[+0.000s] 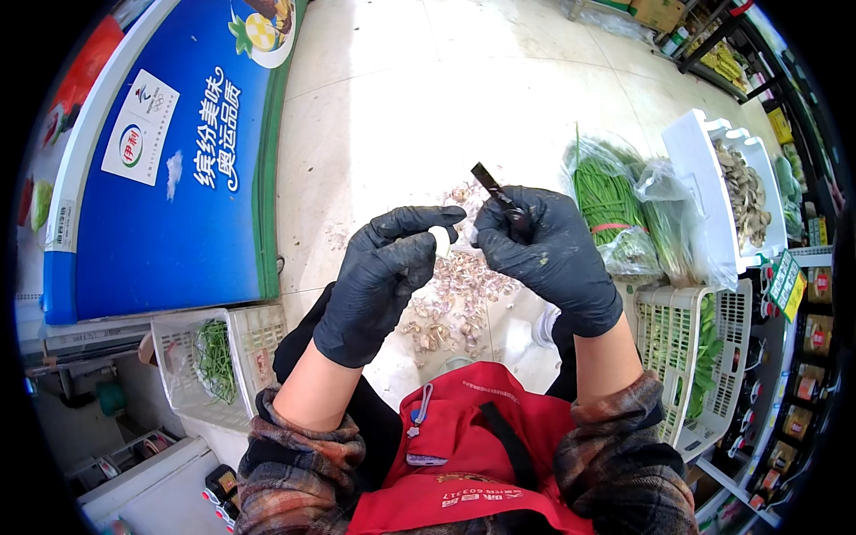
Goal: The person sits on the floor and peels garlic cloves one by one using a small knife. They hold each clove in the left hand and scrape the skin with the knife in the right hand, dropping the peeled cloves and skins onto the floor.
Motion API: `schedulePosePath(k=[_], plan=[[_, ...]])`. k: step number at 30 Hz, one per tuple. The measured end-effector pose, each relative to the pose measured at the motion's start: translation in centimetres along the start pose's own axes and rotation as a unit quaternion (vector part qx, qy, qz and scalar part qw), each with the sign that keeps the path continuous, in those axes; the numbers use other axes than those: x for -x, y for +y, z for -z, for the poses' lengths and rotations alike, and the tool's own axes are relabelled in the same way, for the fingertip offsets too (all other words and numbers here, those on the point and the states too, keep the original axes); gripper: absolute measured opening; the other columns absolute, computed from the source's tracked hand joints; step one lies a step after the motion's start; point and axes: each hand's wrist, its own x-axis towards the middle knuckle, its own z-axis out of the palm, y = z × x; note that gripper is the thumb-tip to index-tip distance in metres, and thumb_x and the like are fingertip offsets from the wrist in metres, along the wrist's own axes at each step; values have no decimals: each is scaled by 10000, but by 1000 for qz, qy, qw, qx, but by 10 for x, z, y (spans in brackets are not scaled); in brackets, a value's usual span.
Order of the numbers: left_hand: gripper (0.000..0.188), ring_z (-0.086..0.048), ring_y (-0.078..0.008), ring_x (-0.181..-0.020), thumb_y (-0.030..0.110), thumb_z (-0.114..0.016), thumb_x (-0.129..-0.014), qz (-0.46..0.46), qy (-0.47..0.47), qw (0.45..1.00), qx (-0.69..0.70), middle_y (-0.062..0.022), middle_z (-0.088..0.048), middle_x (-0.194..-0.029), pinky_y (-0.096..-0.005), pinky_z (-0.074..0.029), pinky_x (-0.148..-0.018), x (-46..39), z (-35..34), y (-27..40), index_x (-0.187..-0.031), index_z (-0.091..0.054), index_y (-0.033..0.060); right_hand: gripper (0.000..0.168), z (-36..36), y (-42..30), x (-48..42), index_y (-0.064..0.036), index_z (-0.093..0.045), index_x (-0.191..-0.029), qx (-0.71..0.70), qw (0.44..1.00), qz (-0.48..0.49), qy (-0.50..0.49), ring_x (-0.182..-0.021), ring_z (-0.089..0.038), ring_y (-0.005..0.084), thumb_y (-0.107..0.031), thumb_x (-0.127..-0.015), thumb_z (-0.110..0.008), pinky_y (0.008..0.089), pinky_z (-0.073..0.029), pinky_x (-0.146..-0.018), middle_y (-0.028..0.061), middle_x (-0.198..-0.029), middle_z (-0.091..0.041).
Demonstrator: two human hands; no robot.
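Note:
My left hand, in a black glove, pinches a peeled white garlic clove between thumb and fingers. Close by on the right, my right hand, also black-gloved, is wrapped around a small dark knife whose blade points up and to the left. The two hands are apart, with a narrow gap between them. On the floor below lies a spread of garlic skins and scraps, partly hidden by both hands.
A blue chest freezer stands at the left, by a white crate with green vegetables. On the right are bagged garlic chives, a white foam box of mushrooms, a plastic crate of leafy greens and store shelving. A red apron covers my lap.

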Motion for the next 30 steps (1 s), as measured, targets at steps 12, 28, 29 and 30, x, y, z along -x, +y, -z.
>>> schedulePosePath(k=[12,28,29,30], plan=[[370,-400,-43,-497,38,-533,-832,-3,-43,993,108,-79,-584,-920,-159,-320,-416,-5,16,-7,-1184,-446,-36,104,1,10,-3,-20,-614,-831,-25,996,64,54,-568,-456,54,-89,-754,-598,217,-376,-516,26,-667,-571],[388,-522,-179,-988,100,-445,-849,66,-31,987,142,-128,-527,-1086,-248,-430,-839,-22,16,-32,-1200,-409,-62,162,81,82,19,1,-614,-895,54,983,-41,172,-641,-527,92,-128,-803,-583,242,-419,-587,38,-692,-589],[394,-516,-194,-1014,72,-459,-833,81,-50,987,130,-133,-523,-1094,-258,-424,-864,-23,16,-39,-1199,-407,-63,191,107,111,37,8,-613,-892,117,971,-105,180,-632,-544,118,-157,-804,-577,263,-422,-581,63,-693,-600],[402,-510,-209,-1040,45,-473,-817,96,-71,986,117,-138,-518,-1102,-268,-417,-890,-24,14,-46,-1198,-406,-65,212,139,167,68,6,-614,-881,228,946,-144,177,-635,-563,172,-183,-798,-566,296,-428,-590,98,-704,-608]])
